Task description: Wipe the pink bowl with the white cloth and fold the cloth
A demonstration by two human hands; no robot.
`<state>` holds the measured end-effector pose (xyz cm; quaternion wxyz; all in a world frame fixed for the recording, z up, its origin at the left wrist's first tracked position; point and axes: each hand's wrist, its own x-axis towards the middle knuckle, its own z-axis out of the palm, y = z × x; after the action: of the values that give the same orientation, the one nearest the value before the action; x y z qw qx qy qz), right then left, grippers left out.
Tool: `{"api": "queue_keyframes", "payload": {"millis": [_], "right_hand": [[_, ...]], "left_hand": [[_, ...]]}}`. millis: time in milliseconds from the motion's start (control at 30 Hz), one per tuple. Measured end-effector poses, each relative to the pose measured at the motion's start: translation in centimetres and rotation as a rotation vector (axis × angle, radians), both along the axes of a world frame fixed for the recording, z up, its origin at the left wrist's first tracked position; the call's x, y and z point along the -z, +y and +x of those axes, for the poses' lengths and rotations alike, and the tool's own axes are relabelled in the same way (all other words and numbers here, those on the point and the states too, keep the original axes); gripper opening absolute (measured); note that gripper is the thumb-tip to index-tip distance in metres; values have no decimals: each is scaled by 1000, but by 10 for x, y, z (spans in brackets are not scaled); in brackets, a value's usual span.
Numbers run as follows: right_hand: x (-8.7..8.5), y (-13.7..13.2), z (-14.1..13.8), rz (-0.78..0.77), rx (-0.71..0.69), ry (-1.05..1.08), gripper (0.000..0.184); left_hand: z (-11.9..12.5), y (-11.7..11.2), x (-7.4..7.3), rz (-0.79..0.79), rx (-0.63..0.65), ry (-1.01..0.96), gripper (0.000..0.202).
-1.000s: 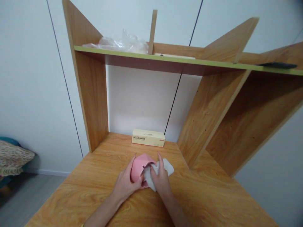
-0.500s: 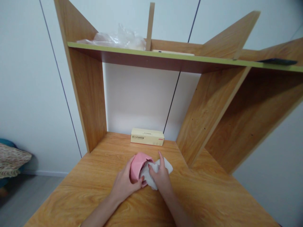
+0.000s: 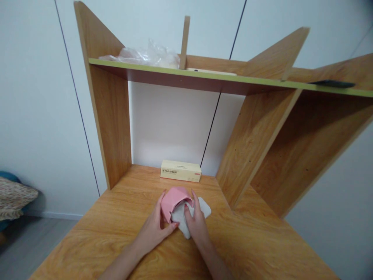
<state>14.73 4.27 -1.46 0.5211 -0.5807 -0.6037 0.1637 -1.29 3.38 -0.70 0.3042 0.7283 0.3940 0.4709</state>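
My left hand (image 3: 154, 229) is cupped around the pink bowl (image 3: 172, 198), which is tipped on its side near the middle of the desk (image 3: 116, 221), a little in from the front edge, with its mouth turned towards my right hand (image 3: 197, 224). That hand is closed on a pale grey cloth (image 3: 181, 218) and seems to press it into the bowl's opening, though my fingers hide the contact; one corner of the cloth lies on the wood to the right. Behind the bowl a cream box (image 3: 180, 171) lies along the desk's back edge, and a crumpled clear plastic bag (image 3: 145, 57) sits at the left end of the shelf (image 3: 221, 79) above.
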Motion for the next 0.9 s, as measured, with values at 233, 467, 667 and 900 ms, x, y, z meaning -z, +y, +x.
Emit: {"api": "queue_keyframes", "payload": {"millis": [233, 467, 667, 900], "right_hand": [[-3, 1, 6, -63, -50, -153, 54], [-8, -2, 11, -95, -78, -272, 55], [-2, -1, 1, -15, 23, -17, 53], [-6, 0, 0, -35, -16, -31, 54]], "left_hand": [[-3, -5, -9, -27, -95, 133, 74], [-11, -5, -14, 75, -81, 317, 77], [0, 0, -2, -57, -81, -1, 79], [2, -2, -4, -107, -63, -27, 70]]}}
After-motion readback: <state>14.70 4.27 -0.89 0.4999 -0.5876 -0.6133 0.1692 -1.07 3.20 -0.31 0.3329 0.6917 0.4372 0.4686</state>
